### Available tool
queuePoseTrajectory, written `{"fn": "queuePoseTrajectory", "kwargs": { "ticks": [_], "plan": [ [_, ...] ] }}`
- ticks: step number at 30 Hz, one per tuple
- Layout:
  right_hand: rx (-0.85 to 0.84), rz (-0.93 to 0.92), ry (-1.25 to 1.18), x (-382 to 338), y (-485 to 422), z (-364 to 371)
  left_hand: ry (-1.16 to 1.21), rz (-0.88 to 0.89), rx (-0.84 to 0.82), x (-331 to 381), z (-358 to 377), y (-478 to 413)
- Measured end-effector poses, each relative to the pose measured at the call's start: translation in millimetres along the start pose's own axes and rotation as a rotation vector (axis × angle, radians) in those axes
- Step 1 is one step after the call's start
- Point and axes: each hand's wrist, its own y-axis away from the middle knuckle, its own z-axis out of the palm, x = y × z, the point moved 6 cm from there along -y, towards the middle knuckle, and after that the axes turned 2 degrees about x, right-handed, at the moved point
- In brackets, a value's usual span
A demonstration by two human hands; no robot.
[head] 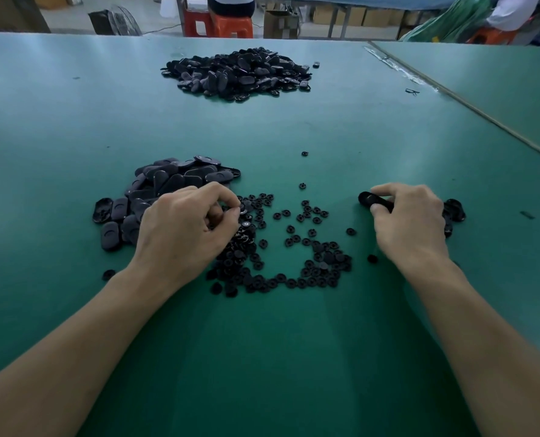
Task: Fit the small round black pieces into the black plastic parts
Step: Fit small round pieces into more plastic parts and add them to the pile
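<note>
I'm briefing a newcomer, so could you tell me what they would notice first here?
Two heaps of black parts on the green table: a far heap and a near heap beside the left hand. Between the hands lie small round pieces; the left pinches one piece, the right hand grips a black part.
</note>
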Motion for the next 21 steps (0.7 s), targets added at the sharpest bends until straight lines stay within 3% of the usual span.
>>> {"fn": "queuePoseTrajectory", "kwargs": {
  "ticks": [21],
  "plan": [
    [0.003, 0.08, -0.16, 12.8, 0.0, -11.5, 0.025, -0.026, -0.014, -1.6, 0.6, 0.0]
  ]
}}
